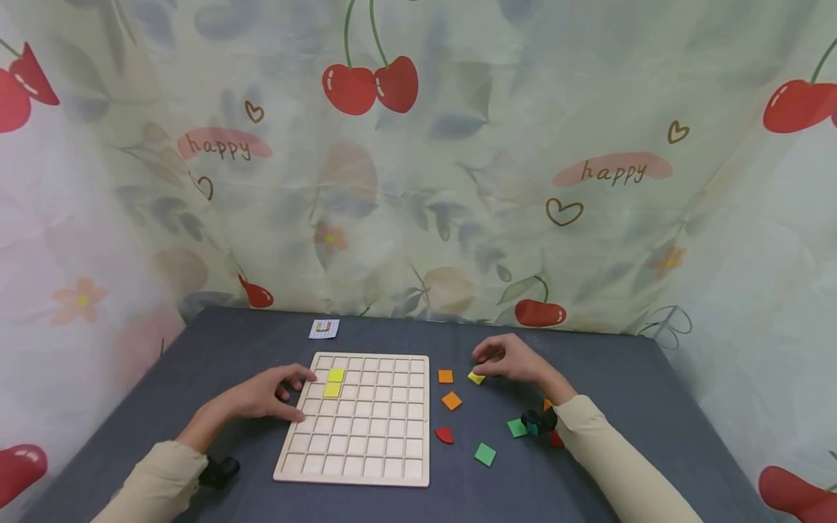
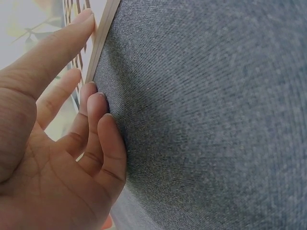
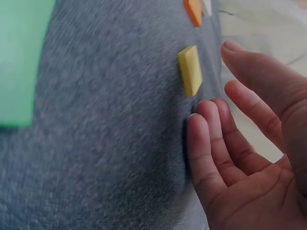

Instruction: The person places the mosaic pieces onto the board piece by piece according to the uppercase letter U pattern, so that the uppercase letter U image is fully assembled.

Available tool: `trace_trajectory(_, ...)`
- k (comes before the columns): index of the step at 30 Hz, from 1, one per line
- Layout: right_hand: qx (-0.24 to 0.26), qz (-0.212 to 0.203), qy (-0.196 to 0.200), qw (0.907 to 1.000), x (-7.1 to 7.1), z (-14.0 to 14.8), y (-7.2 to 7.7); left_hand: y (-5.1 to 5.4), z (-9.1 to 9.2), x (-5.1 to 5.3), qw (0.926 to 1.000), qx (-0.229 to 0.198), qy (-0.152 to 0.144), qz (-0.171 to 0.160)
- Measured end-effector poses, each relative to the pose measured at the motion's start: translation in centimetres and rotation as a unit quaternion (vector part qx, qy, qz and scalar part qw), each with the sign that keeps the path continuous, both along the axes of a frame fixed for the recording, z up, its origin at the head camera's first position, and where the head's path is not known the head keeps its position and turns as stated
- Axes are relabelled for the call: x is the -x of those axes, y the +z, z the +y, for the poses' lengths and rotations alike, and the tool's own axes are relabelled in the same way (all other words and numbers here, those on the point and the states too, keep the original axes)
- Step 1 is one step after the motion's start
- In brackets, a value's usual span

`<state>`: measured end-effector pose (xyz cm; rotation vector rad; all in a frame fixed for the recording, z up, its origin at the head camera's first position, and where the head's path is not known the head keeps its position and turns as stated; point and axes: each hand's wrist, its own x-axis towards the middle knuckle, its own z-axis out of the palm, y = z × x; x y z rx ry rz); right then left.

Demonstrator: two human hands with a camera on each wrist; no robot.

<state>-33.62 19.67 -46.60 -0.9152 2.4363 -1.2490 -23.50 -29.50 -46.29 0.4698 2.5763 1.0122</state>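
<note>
Pale wooden gridded board [image 1: 357,427], judged at an early stage: two flat yellow square tiles [image 1: 336,375] occupy cells toward its far left corner; the other visible cells are bare. Right of the board lie flat orange square tiles [image 1: 445,376], flat green square tiles [image 1: 485,455] and red pieces (one a quarter-round [image 1: 445,435]), all unplaced. There too, the right hand [image 1: 513,357], thumb and fingers apart, reaches to a loose yellow square tile [image 1: 476,378], ungripped; the left hand [image 1: 267,392], spread wide, lies at the board's left edge.
</note>
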Motion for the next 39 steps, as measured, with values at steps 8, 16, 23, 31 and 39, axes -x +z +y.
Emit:
trace_trajectory(8,-0.035,0.001,-0.004,0.9994,0.64,-0.18,-0.25,0.38,0.39,-0.11,0.9999,0.007,0.012,0.003)
trace_trajectory(16,-0.049,-0.001,-0.018,0.9986,0.88,-0.41,-0.51,0.57,0.45,-0.43,0.9998,0.008,0.013,0.014)
trace_trajectory(23,-0.071,-0.002,-0.024,0.9972,0.52,-0.80,-0.32,0.40,0.26,-0.48,0.9998,0.005,0.008,0.016)
trace_trajectory(31,-0.079,0.005,-0.017,0.9967,0.56,-0.76,-0.42,0.01,0.13,-0.31,1.0000,-0.007,0.003,0.005)
trace_trajectory(39,-0.066,0.012,0.007,0.9977,0.49,-0.78,-0.50,-0.16,0.09,-0.30,0.9999,0.003,0.004,0.015)
